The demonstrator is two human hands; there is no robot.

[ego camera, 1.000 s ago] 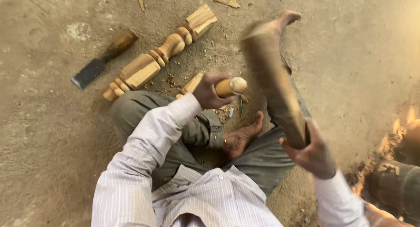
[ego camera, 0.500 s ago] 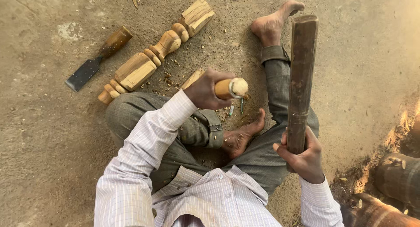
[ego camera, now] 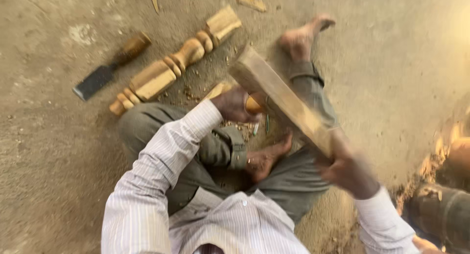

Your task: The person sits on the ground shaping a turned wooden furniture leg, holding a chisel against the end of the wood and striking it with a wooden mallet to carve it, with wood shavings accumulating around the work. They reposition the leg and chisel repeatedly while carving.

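I sit on the dirt ground with my legs folded. My left hand [ego camera: 234,105] grips the round wooden handle of a chisel [ego camera: 253,105], held upright over a light wood piece [ego camera: 217,90] lying by my knee. My right hand [ego camera: 346,170] holds a long wooden mallet block [ego camera: 280,100], blurred with motion, its far end down at the chisel's handle top. My bare foot [ego camera: 267,158] lies just below the chisel.
A turned wooden spindle leg [ego camera: 174,65] lies on the ground ahead, with a flat-bladed chisel [ego camera: 110,67] to its left. Wood chips [ego camera: 252,2] are scattered at the top. My other foot [ego camera: 302,36] stretches forward. Another person's arm [ego camera: 440,210] shows at the right edge.
The mallet block was raised upright half a second ago; it has now swung down to the left onto the chisel handle. My left hand has stayed put on the chisel.
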